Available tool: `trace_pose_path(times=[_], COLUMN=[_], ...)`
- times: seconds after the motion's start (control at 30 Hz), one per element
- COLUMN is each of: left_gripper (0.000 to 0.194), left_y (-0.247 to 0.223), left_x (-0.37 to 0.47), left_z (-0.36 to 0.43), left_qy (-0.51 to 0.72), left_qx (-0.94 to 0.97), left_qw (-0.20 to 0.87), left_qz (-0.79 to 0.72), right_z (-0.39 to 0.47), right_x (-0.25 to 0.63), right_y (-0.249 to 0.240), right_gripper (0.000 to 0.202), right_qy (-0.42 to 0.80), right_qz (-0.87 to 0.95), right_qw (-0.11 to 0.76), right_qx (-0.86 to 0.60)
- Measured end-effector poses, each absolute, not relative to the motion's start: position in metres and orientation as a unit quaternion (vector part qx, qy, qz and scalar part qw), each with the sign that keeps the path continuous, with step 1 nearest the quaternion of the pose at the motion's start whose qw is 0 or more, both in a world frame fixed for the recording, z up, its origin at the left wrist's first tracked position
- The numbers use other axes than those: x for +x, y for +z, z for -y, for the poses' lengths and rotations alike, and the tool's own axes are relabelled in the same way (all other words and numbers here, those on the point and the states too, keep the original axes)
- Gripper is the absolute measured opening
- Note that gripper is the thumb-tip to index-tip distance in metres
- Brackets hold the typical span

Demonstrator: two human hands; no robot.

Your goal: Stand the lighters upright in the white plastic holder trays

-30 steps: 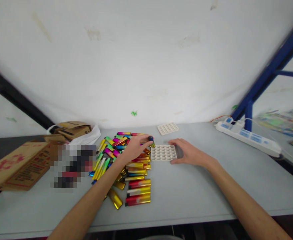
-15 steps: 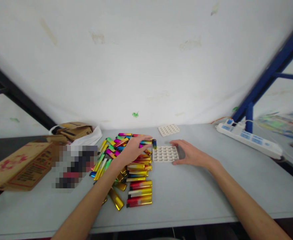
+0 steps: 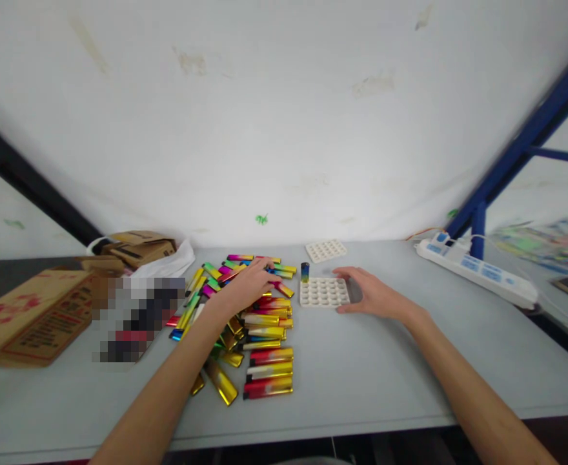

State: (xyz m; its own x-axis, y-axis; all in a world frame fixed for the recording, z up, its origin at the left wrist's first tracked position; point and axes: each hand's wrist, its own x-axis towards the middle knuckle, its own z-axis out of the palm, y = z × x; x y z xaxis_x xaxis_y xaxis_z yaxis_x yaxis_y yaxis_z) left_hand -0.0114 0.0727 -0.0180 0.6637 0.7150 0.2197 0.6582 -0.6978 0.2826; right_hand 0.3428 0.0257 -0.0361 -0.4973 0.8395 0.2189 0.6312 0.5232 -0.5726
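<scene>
The bare left hand covers part of the heap of shiny multicoloured lighters, leaving unclear whether it grips one, coarse pixels blur a dark-and-red object, and the left edge cuts off a brown cardboard box.

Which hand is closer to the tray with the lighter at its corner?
Right. The right hand curves around the right end of the tray; the left hand is left of it, over the lighter pile.

A blue-and-yellow lighter stands upright at the far left corner of a white, many-pocketed tray; shiny multicoloured lighters lie heaped leftward.
</scene>
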Motion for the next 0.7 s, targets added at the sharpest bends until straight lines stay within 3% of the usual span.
trace_pose_path(times=[0.3, 0.57, 0.7], left_gripper=[0.012, 0.021, 0.024], left_y=[0.002, 0.023, 0.025], left_x=[-0.007, 0.005, 0.021], left_z=[-0.065, -0.042, -0.032], left_qy=[0.277, 0.456, 0.497], left_qx=[0.851, 0.611, 0.502], left_qw=[0.203, 0.562, 0.656], left_qz=[-0.397, -0.322, -0.267], right_z=[-0.026, -0.025, -0.026], right_x=[0.344, 0.343, 0.343], right_y=[-0.038, -0.038, -0.038], right_gripper=[0.079, 0.078, 0.078], right_qy=[0.213, 0.215, 0.215], right_qz=[0.839, 0.837, 0.837], right_qw=[0.24, 0.242, 0.244], right_qx=[-0.439, -0.442, -0.441])
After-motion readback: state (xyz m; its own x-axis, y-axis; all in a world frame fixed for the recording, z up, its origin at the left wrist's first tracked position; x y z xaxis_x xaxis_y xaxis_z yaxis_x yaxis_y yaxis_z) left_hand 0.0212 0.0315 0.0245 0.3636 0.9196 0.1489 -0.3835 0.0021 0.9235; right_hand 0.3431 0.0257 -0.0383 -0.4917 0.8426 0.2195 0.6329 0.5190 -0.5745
